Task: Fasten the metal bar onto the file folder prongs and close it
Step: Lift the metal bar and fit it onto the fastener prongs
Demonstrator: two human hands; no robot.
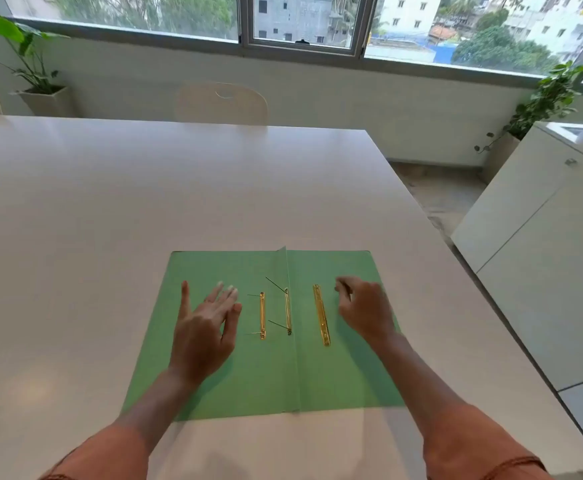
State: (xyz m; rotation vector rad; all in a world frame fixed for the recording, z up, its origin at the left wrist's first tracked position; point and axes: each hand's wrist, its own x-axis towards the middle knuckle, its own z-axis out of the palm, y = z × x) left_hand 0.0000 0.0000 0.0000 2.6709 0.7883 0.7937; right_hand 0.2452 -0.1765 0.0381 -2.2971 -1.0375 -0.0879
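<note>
With the left hand (207, 327) spread wide and the right hand (362, 306) curled, seemingly empty, beside the metal bar (321, 315), the upright prongs (278, 306) on the green folder (269, 375) near the desk's (110, 202) front edge could bend if it is forced on askew.

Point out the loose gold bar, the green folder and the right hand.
Gold bar (321, 315): head view, middle of the strip on the right flap.
Green folder (248, 375): head view, bare left flap.
Right hand (364, 311): head view, back of the hand.

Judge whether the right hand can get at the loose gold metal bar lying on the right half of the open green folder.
Probably yes: the right hand hovers just beside the loose gold metal bar, empty, with nothing lying between them on the green folder.
</note>
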